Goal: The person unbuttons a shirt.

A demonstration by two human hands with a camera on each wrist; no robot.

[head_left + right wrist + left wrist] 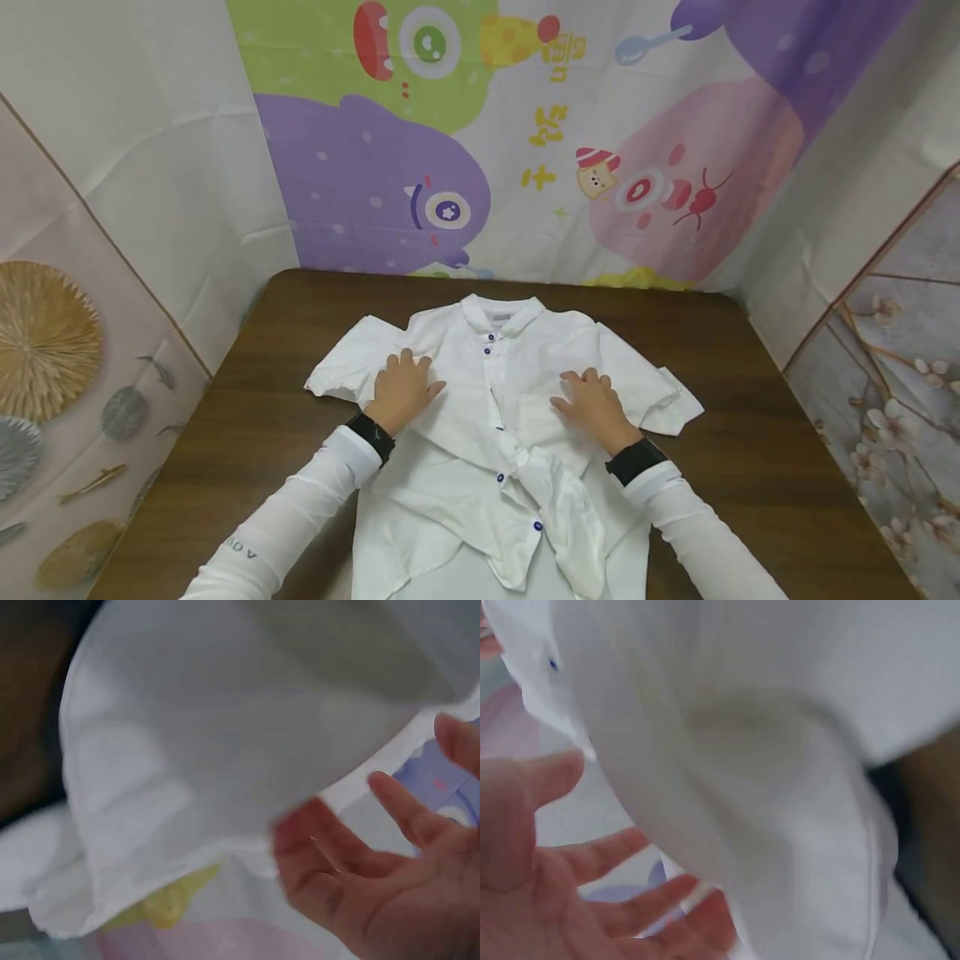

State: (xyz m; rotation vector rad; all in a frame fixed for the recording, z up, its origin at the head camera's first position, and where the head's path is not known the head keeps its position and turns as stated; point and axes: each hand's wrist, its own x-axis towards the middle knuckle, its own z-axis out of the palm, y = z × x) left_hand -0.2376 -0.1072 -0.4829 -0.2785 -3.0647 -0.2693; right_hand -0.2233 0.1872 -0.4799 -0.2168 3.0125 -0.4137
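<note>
A white short-sleeved button-up shirt lies front up on the table, its collar toward the far edge. Blue buttons run down its front, and the lower front is rumpled with a fold of cloth bunched on the right. Over the chest near the left-side sleeve is my left hand, fingers spread and loosely bent. On the other side my right hand is likewise relaxed over the chest. In the wrist views, the left hand and right hand show fingertips right at the cloth, none pinched.
The brown wooden table extends around the shirt on both sides. Behind it hangs a cartoon-printed curtain, and patterned cloth panels stand at left and right. Black bands circle both wrists over white sleeves.
</note>
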